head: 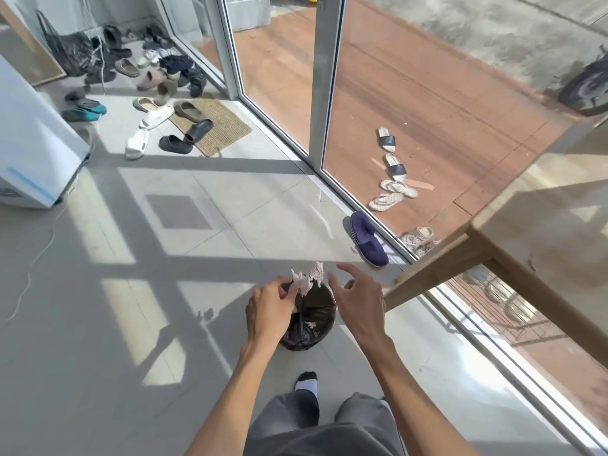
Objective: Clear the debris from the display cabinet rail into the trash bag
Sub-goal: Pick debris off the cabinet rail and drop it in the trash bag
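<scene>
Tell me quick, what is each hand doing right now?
Left hand: closed, pinching a crumpled scrap of debris above the black trash bag.
Right hand: open, fingers spread, holding nothing.

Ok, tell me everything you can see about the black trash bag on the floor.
The trash bag is black, glossy, thin crinkled plastic, standing slumped on the pale tiled floor just ahead of the person's socked foot. Its mouth gapes upward, with a few pale scraps visible inside. The left hand overlaps its left rim while holding crumpled whitish debris above the opening; the right hand hovers open beside it.
</scene>
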A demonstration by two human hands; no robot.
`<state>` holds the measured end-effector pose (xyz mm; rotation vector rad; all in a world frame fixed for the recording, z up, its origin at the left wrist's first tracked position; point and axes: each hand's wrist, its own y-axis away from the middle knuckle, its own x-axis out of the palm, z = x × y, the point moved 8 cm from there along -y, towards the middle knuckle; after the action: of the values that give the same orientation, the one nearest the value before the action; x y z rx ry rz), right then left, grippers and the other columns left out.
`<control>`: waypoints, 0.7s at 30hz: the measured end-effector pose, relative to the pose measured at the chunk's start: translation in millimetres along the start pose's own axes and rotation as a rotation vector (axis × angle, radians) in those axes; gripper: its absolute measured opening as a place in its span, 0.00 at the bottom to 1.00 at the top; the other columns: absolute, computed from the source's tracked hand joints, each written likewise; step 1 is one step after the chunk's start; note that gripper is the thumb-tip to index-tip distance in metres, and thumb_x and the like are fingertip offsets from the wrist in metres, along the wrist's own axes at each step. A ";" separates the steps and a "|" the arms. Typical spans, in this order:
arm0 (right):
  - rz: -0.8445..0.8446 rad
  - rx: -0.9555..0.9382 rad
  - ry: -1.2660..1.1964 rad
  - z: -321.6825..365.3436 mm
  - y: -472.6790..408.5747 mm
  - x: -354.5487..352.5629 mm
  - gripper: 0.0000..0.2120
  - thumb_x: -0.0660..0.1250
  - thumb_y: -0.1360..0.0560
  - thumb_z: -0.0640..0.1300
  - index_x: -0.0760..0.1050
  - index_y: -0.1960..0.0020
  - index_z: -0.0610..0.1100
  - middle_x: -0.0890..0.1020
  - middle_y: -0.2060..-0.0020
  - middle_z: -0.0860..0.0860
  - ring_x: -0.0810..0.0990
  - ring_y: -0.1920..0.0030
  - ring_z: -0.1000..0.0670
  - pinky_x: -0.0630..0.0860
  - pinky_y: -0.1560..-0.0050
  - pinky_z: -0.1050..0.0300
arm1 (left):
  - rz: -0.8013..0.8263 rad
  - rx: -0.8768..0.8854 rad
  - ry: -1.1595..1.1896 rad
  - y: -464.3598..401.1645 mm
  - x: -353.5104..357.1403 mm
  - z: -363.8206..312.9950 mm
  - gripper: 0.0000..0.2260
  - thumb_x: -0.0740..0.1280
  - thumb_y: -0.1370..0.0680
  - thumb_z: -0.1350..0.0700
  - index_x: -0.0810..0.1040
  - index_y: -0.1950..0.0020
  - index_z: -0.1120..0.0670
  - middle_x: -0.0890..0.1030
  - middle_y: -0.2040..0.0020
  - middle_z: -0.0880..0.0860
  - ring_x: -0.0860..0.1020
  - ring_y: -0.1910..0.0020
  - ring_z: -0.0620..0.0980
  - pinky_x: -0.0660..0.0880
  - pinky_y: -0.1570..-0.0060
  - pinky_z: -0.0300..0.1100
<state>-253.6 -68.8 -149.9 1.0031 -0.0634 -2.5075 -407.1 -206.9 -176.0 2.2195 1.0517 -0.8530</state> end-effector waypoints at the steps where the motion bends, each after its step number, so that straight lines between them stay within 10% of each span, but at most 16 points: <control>1: -0.009 0.003 0.002 -1.2 -0.4 -2.8 0.15 0.69 0.24 0.57 0.82 0.39 0.55 0.82 0.71 0.48 0.81 0.66 0.52 0.73 0.59 0.55 | 0.010 -0.006 -0.003 -1.8 0.5 2.6 0.11 0.66 0.22 0.43 0.82 0.45 0.45 0.81 0.62 0.46 0.78 0.60 0.52 0.69 0.62 0.43; 21: -0.250 -0.043 -0.064 2.5 7.0 -113.5 0.09 0.69 0.23 0.55 0.83 0.45 0.56 0.80 0.74 0.53 0.79 0.71 0.55 0.73 0.64 0.58 | 0.047 0.312 0.139 6.4 -14.3 -102.5 0.11 0.67 0.22 0.46 0.81 0.42 0.46 0.78 0.68 0.44 0.78 0.66 0.46 0.77 0.58 0.47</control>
<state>-179.7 -28.6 -73.3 0.9658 0.1026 -2.7538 -377.1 -146.8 -96.9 2.5858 0.9785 -0.9043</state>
